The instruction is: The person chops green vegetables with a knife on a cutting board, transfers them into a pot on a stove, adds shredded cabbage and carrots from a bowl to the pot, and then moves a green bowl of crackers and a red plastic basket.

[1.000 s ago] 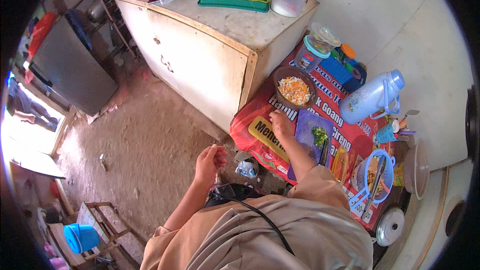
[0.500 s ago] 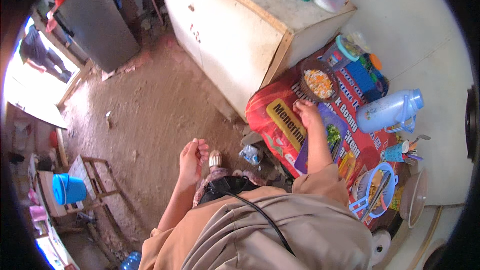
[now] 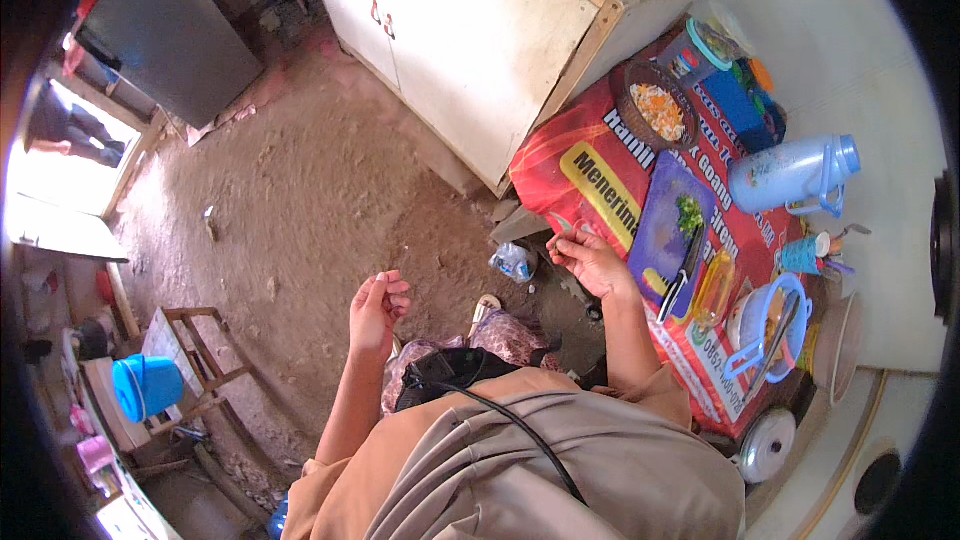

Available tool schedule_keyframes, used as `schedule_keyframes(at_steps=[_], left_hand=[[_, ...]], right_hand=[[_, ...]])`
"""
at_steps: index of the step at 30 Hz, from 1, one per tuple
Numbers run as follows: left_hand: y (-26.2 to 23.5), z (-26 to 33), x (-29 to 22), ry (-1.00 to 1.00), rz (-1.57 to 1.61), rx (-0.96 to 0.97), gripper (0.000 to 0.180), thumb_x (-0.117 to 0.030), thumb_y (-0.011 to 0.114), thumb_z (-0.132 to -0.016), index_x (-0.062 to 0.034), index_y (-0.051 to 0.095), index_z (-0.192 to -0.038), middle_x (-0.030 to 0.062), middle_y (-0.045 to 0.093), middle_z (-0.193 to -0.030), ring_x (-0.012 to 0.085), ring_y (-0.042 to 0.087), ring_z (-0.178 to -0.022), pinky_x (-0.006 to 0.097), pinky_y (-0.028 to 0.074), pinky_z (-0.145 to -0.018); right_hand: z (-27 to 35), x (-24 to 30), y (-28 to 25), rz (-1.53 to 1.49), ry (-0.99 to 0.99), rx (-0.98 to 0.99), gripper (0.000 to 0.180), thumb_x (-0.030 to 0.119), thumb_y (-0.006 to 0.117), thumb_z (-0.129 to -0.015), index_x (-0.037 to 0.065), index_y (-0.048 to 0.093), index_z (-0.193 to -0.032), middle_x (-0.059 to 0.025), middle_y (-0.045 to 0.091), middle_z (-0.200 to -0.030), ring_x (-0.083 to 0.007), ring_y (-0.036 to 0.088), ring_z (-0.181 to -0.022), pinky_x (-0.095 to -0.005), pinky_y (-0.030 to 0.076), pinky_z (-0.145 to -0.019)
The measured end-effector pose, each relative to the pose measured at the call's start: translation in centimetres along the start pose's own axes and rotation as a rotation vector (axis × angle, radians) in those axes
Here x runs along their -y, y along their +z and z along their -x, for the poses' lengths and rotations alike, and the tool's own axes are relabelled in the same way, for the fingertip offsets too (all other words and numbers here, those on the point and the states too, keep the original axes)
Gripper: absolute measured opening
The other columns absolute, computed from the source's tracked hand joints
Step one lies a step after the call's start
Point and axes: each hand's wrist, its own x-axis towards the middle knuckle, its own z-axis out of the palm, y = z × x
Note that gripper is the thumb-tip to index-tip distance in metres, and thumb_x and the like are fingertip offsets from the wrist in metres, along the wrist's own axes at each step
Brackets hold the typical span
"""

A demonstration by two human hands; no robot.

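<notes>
My left hand [image 3: 376, 312] is held in the air above the floor, its fingers curled with the thumb against them and nothing visible in it. By the near-left edge of the table, my right hand [image 3: 592, 262] has its fingers and thumb bent together in a pinch; whether something small is between the tips cannot be made out. Closest to that hand lies a purple cutting board [image 3: 664, 205], bearing chopped greens [image 3: 690, 214] and a knife with a black handle [image 3: 678, 285]. Beyond the board sits a dark round bowl [image 3: 637, 124] of shredded white and orange vegetables [image 3: 658, 112].
A red printed cloth [image 3: 545, 165] covers the table. On it are a blue jug [image 3: 790, 178], a tub with a lid [image 3: 695, 53], a cup of utensils [image 3: 800, 254] and a blue basket [image 3: 750, 312]. A white cabinet [image 3: 470, 30] adjoins it. One person [image 3: 75, 125] is in the doorway.
My right hand has drawn back from over the cutting board toward me and off the table's edge. My left hand has shifted slightly left. The view has turned a little, and my feet have moved.
</notes>
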Motion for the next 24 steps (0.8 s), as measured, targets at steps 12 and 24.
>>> schedule_keyframes(at_steps=[12,24], left_hand=[[-16.2,0.4,1.1,-0.152,-0.403,0.005,0.028,-0.024,0.046,-0.089,-0.0023,0.054,-0.104,0.0062,0.060,-0.089,0.0110,0.056,-0.070,0.022,0.043,-0.060],[-18.4,-6.1,15.1,-0.273,-0.683,0.725,0.039,-0.024,0.049,-0.088,-0.0024,0.046,-0.120,0.0090,0.053,-0.113,0.0169,0.049,-0.104,0.030,0.039,-0.087]], right_hand=[[-6.0,-23.8,-7.4,-0.181,0.158,-0.533,0.004,-0.002,0.056,-0.077,-0.001,0.057,-0.081,-0.0096,0.059,-0.079,-0.0207,0.058,-0.071,-0.0311,0.050,-0.067],[-17.4,-36.8,-19.2,-0.313,0.087,-0.887,0.007,-0.006,0.056,-0.075,-0.002,0.055,-0.079,-0.0118,0.056,-0.080,-0.0217,0.056,-0.071,-0.0329,0.052,-0.064]])
